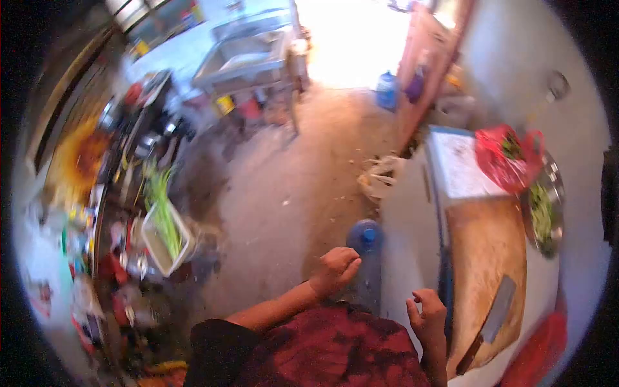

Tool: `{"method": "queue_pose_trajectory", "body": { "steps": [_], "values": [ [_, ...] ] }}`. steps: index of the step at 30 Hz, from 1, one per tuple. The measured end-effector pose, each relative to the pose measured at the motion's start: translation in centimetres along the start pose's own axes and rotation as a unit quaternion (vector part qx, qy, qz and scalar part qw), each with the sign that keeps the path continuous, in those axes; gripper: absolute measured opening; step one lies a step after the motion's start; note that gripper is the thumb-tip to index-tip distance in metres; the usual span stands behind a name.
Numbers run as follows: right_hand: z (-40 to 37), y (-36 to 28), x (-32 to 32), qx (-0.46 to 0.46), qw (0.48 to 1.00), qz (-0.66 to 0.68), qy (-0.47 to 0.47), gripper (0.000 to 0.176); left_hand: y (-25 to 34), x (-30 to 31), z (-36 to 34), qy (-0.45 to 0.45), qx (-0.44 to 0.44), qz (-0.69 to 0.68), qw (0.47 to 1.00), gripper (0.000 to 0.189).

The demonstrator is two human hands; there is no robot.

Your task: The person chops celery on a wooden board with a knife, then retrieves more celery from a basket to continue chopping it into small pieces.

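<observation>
My left hand (336,269) is raised in front of my body with its fingers curled; whether it holds anything is hidden. To its right, my right hand (427,311) has its thumb and fingers apart, with nothing between them. It is beside the wooden cutting board (487,258). A cleaver (500,309) with a dark handle lies on the board, blade pointing away from me. Close to my left hand stands a large blue water bottle (367,238) on the floor.
Behind the board are a red plastic bag (506,158) and a metal bowl of greens (543,213). A bin with long green stalks (166,232) stands left, by a cluttered counter. A sink (242,58) and a white bag (382,177) are farther off.
</observation>
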State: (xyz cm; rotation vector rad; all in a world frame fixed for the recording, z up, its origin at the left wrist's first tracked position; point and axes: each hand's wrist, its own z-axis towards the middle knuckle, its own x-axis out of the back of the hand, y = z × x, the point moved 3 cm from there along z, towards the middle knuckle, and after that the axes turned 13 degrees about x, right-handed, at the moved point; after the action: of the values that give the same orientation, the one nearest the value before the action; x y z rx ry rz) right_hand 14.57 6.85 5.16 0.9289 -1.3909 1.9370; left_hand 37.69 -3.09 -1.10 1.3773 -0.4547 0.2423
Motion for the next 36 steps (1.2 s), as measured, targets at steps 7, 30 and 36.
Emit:
{"method": "queue_pose_trajectory", "body": {
  "steps": [7,30,36],
  "values": [
    [7.9,-7.9,-10.2,0.101,0.987,0.022,-0.127,0.019,-8.6,10.2,-5.9,0.085,0.102,0.013,0.991,0.015],
    [31.1,-30.5,-35.1,0.247,0.822,0.163,-0.487,0.033,-27.2,32.6,-19.8,0.317,0.515,0.129,0.786,0.029],
    [31.7,-35.1,-45.0,0.195,0.737,0.258,-0.593,0.040,-31.0,37.2,-24.8,0.373,0.521,0.186,0.745,0.033]
  ]
}}
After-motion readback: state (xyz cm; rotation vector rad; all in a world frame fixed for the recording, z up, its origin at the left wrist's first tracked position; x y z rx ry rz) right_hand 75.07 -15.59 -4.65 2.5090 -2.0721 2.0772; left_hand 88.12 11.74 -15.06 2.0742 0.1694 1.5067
